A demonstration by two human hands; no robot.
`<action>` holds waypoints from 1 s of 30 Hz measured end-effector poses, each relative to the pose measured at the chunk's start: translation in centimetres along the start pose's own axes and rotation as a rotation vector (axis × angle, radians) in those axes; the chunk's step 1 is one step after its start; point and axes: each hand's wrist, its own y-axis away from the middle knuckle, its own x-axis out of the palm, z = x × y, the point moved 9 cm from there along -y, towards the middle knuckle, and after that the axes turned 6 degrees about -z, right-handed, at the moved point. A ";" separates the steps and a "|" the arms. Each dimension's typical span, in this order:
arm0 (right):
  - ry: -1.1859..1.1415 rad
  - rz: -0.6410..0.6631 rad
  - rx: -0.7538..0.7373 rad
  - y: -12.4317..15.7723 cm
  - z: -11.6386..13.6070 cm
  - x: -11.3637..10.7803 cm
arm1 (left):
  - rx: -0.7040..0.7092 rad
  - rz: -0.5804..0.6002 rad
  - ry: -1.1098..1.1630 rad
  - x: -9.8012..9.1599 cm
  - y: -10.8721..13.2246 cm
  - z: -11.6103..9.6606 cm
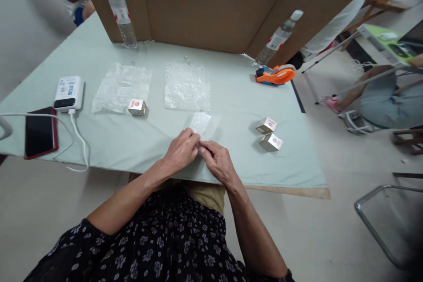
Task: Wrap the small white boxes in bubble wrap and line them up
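Note:
Close together near the table's front edge, my left hand [181, 149] and my right hand [216, 158] both have their fingers closed on a small piece of bubble wrap [200, 122]. Its far end sticks out beyond my fingertips; the part inside my fingers is hidden. Just past it lies a flat square sheet of bubble wrap [187, 86]. To the left is more bubble wrap [123, 86], crumpled, with a small box [137, 107] on its near corner. Two more small boxes, one [266, 125] behind the other [271, 142], sit to the right of my hands.
An orange tape dispenser [277, 75] and a water bottle [280, 37] stand at the back right, another bottle [122, 15] at the back left. A cardboard panel [211, 4] rises behind. A power bank [70, 92], cable and phone [41, 133] lie left. Other people sit nearby.

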 end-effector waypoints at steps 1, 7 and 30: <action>-0.030 0.058 -0.006 -0.1 0.0 0.0 | -0.002 -0.015 0.050 0.0 0.0 0.2; 0.087 0.226 -0.074 -1.0 0.3 0.1 | -0.126 -0.054 0.297 -0.2 0.1 1.8; 0.380 0.256 -0.048 -7.3 -1.4 -3.0 | -0.138 -0.151 0.130 0.6 0.7 -0.4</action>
